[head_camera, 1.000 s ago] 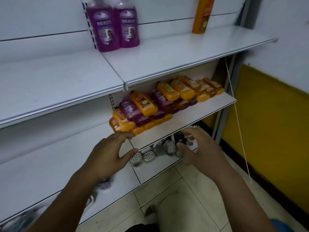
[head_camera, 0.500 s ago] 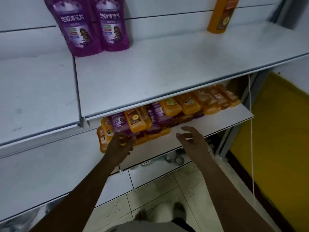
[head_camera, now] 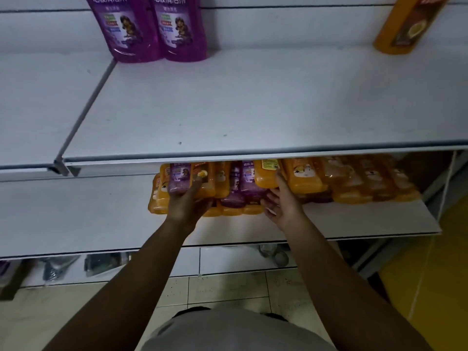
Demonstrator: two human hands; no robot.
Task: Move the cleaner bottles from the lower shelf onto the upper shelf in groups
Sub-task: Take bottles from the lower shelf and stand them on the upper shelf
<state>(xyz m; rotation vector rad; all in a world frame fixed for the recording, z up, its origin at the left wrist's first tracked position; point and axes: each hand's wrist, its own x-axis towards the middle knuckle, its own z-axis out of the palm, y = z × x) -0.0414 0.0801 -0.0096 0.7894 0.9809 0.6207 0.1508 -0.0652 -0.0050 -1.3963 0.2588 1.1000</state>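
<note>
On the white metal lower shelf [head_camera: 101, 211], the left hand [head_camera: 187, 202] gripped a lying purple plastic cleaner bottle [head_camera: 178, 179] at the nine o'clock end of the pile [head_camera: 354, 183], while the right hand [head_camera: 282, 205], fingers straight, touched an orange plastic bottle [head_camera: 266, 176] at its three o'clock, beneath the white upper shelf [head_camera: 253, 110].

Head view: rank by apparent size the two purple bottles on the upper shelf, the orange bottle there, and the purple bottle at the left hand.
1. Left purple bottle, right purple bottle on the upper shelf: alike, tied.
2. Orange bottle, cropped by the frame.
3. Lower purple bottle at the left hand, partly hidden.
</note>
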